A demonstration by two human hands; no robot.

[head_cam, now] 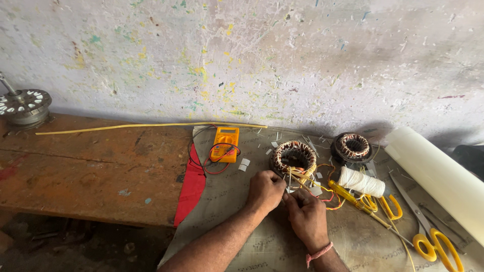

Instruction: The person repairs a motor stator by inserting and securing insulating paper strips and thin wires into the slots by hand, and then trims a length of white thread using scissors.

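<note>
Both forearms enter from the 6 o'clock edge of the view and converge toward the centre of the bench. The left hand point(264, 190) is knuckles-up, fingers curled inward and pinched on thin wire leads just in front of the wound stator point(293, 157). The right hand point(306, 214) lies at 4 o'clock from the left hand, fingertips touching the same bundle of leads, fingers bent in a closed pinch; a pink band circles its wrist. The stator sits at 12 o'clock from the hands, its copper coils facing up, with yellow sleeved leads trailing toward the fingers. A second wound stator point(353, 146) stands at 2 o'clock, near a spool of white thread point(361, 182). Yellow-handled scissors point(437, 244) lie at 4 o'clock, beside a white sheet roll point(437, 176). A yellow multimeter point(225, 144) with red and black leads rests at 10 o'clock, on a grey mat point(242, 221).
</note>
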